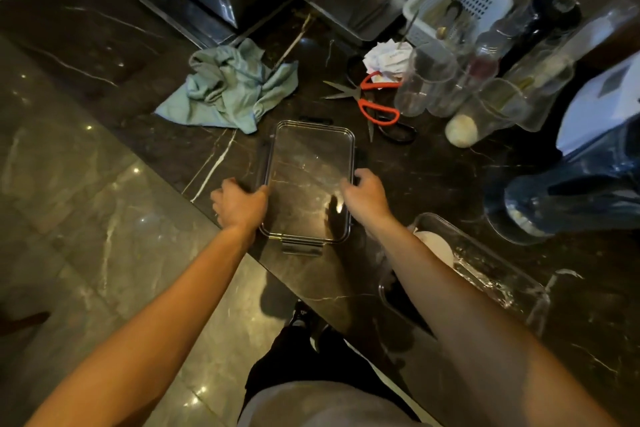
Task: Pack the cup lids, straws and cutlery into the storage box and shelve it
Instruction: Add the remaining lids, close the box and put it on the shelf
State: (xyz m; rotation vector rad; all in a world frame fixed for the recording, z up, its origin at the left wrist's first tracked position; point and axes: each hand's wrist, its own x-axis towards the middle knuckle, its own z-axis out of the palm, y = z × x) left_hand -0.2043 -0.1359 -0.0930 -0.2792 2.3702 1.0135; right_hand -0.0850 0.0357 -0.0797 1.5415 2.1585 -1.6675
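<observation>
A green cloth (228, 88) lay crumpled on the dark worktop (433, 180), left of centre. The left hand (240, 204) gripped the left edge of a clear lid (308, 180), fingers curled over its rim. The lid lay flat near the worktop's front edge, between both hands. The right hand (363, 192) held its right edge, fingers curled round it. Beyond lay orange scissors (375, 100). To the right, just beside the right forearm, sat the clear box (485, 263) with white lids (434, 246) inside.
</observation>
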